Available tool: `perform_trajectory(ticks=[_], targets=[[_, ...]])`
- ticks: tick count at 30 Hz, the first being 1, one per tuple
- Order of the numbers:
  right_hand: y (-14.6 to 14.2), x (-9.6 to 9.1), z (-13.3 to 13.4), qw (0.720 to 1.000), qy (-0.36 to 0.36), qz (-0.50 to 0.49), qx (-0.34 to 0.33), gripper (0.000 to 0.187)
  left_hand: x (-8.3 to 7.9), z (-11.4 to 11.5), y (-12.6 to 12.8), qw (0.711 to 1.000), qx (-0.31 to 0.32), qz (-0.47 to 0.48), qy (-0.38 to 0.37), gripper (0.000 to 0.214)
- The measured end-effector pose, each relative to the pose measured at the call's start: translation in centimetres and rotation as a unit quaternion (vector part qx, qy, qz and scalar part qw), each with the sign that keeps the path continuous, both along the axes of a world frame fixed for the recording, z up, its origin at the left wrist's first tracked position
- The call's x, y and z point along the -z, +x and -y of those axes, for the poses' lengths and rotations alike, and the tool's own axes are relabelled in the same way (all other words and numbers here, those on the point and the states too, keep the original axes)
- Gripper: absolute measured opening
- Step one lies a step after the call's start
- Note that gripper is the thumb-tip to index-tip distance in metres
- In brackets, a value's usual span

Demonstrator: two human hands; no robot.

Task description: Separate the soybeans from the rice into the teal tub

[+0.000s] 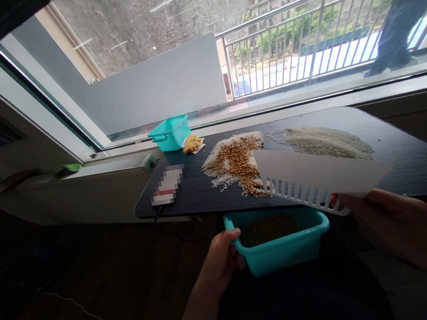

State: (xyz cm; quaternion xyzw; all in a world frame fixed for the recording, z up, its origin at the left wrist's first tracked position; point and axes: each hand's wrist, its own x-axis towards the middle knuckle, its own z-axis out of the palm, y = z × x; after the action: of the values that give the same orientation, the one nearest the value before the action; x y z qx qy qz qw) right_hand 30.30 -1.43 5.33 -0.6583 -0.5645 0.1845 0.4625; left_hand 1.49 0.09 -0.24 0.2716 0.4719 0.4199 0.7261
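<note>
My left hand [221, 259] grips the left rim of a teal plastic basin [285, 251], held just below the table's front edge. Small dark grains or beans cover the basin's bottom; their kind is hard to make out in the shade. In my right hand [396, 212] is a white flat scraper with a slotted, comb-like edge [316, 170], tilted over the table and basin. Its slotted end reaches a spread of yellow-brown soybeans [238, 161] mixed with white rice [221, 181]. Behind the scraper lies a larger heap of pale rice [324, 140].
The dark table [192, 204] stands against a window. At its far left are a second teal basin [172, 134], a crumpled yellow cloth or food item [193, 143] and a blurred-out device [168, 185] with a cable. A radiator [117, 165] stands left. Outside, a person [397, 17] stands by a railing.
</note>
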Motion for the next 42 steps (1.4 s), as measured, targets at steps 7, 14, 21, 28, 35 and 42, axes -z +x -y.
perform_trajectory(ticks=[7, 14, 21, 28, 35, 42], targets=[[0.06, -0.01, -0.10, 1.000, -0.013, -0.001, -0.017, 0.036, -0.28, -0.05, 0.08, 1.000, 0.000, -0.003, -0.001, 0.043], [-0.30, -0.15, -0.36, 1.000, -0.012, -0.003, -0.011, 0.038, -0.25, -0.05, 0.04, 1.000, 0.005, -0.010, 0.004, 0.043], [-0.20, -0.26, -0.17, 0.999, -0.029, -0.018, -0.022, 0.038, -0.27, -0.12, 0.07, 1.000, -0.002, -0.007, 0.000, 0.043], [-0.29, 0.08, -0.43, 0.999, -0.030, -0.021, 0.000, 0.037, -0.09, -0.10, 0.08, 1.000, 0.000, -0.008, 0.003, 0.042], [-0.23, -0.32, 0.09, 0.999, -0.019, -0.035, -0.027, 0.036, -0.27, -0.03, 0.14, 1.000, 0.004, -0.010, 0.002, 0.043], [-0.36, -0.38, 0.57, 0.997, -0.024, -0.044, -0.065, 0.033, -0.05, -0.09, 0.09, 1.000, 0.004, -0.009, 0.004, 0.040]])
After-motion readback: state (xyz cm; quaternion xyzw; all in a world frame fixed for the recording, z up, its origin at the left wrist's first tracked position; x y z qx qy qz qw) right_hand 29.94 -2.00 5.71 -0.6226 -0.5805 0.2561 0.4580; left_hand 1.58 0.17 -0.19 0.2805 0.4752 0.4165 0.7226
